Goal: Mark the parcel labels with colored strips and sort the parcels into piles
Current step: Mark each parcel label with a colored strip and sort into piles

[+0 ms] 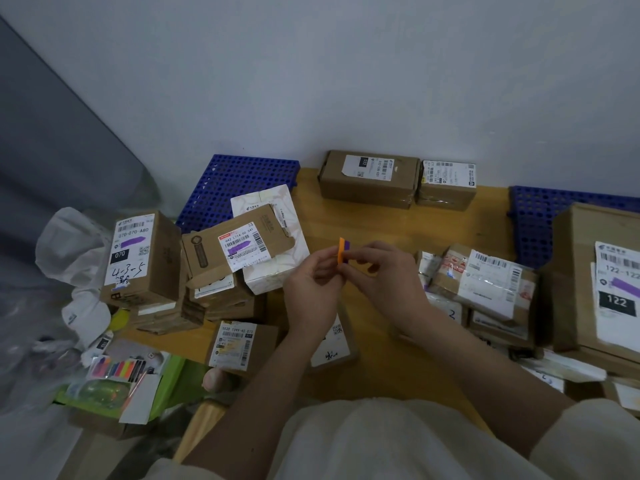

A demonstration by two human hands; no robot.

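My left hand [313, 284] and my right hand [382, 271] meet above the wooden table [367, 223], pinching an orange strip [341, 250] with a purple strip [347, 245] stuck behind it. A flat parcel [334, 344] with a white label lies under my wrists. To the left is a pile of cardboard parcels; two of them [142, 258] [239, 245] carry purple strips on their labels. A box [232, 344] in front has a yellow mark. On the right sits another pile [485, 285] and a large box [602, 282] with a purple strip.
A pack of colored strips [117, 369] rests on a green tray at the lower left, beside white bags [74, 251]. Two brown boxes [369, 178] [446, 185] stand against the far wall. Blue perforated mats [235, 185] [547, 209] lie at both back corners.
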